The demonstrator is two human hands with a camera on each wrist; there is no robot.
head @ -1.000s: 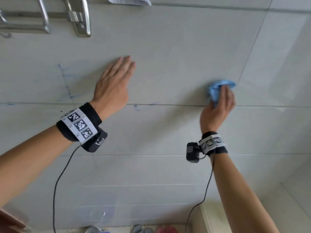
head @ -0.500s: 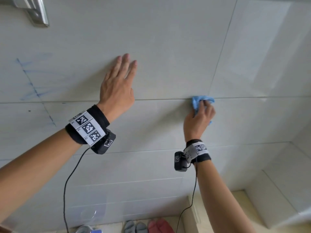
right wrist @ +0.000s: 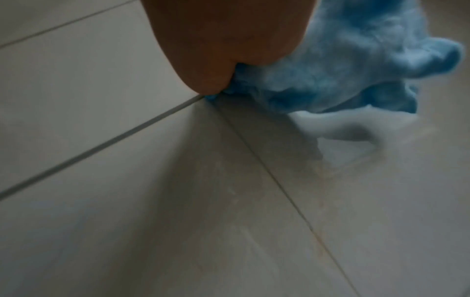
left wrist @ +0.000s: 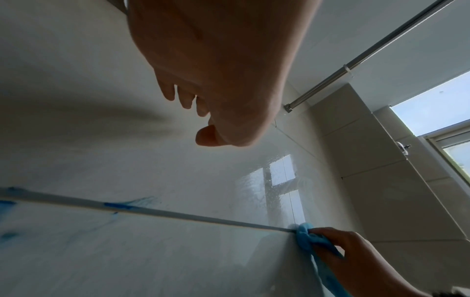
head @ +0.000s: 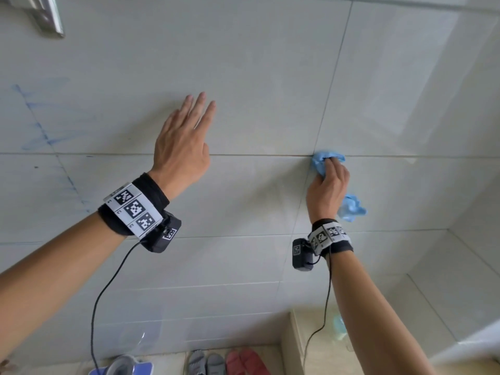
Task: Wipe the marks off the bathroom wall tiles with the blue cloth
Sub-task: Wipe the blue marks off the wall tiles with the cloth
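My right hand (head: 328, 177) grips the bunched blue cloth (head: 320, 162) and presses it on the pale wall tiles where a horizontal grout line meets a vertical one. A tail of the cloth (head: 351, 208) hangs out below the hand. The right wrist view shows the cloth (right wrist: 343, 66) under my palm, against the grout. My left hand (head: 186, 142) lies flat on the tiles with straight fingers, well to the left of the cloth. Blue marks (head: 40, 125) streak the tiles at far left; in the left wrist view blue smears (left wrist: 127, 204) sit on the grout line.
A metal rack bracket (head: 46, 17) is fixed at the top left. Slippers (head: 230, 361) lie on the floor below. A tiled ledge (head: 446, 280) and side wall close in on the right. A shower rod (left wrist: 368, 54) runs overhead near a window (left wrist: 437, 106).
My right hand has slid the cloth down and left along the wall to the grout crossing. The view has shifted right, so the blue marks and rack sit further left.
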